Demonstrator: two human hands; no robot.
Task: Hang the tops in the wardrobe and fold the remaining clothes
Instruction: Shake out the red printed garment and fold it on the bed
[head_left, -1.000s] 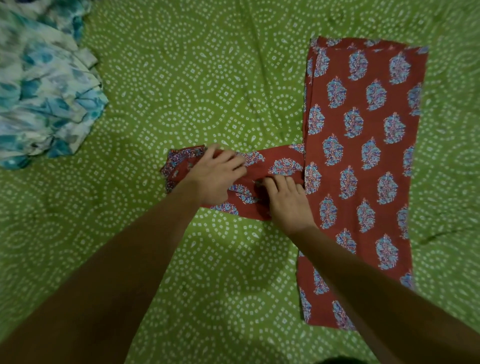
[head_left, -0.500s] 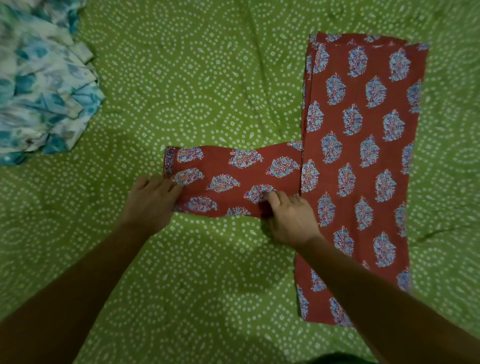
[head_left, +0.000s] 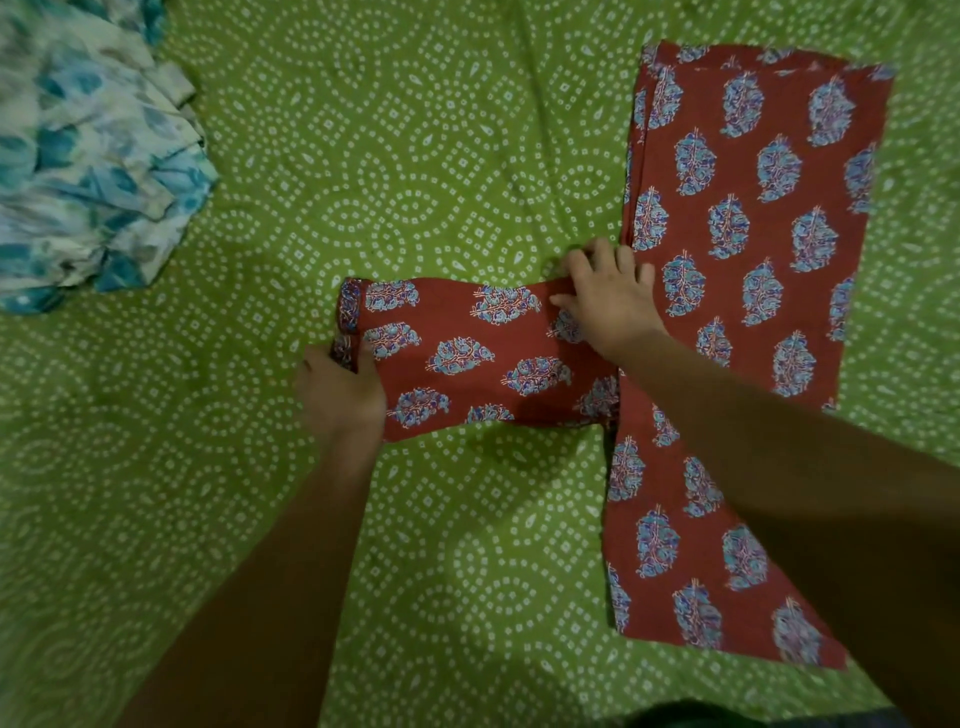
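A red top with blue leaf prints (head_left: 748, 332) lies flat on the green bedspread, folded lengthwise into a long strip at the right. Its sleeve (head_left: 467, 353) sticks out to the left. My left hand (head_left: 340, 392) grips the cuff end of the sleeve at its lower left corner, thumb on top of the cloth. My right hand (head_left: 610, 296) lies with fingers spread on the upper edge of the sleeve, where it meets the body of the top.
A crumpled white and blue floral garment (head_left: 88, 171) lies at the upper left. The green dotted bedspread (head_left: 363, 156) covers the whole view. A dark edge shows at the bottom middle.
My right hand has moved from the sleeve's lower edge up to its upper edge near the body. My left hand has shifted slightly right along the cuff and now grips it.
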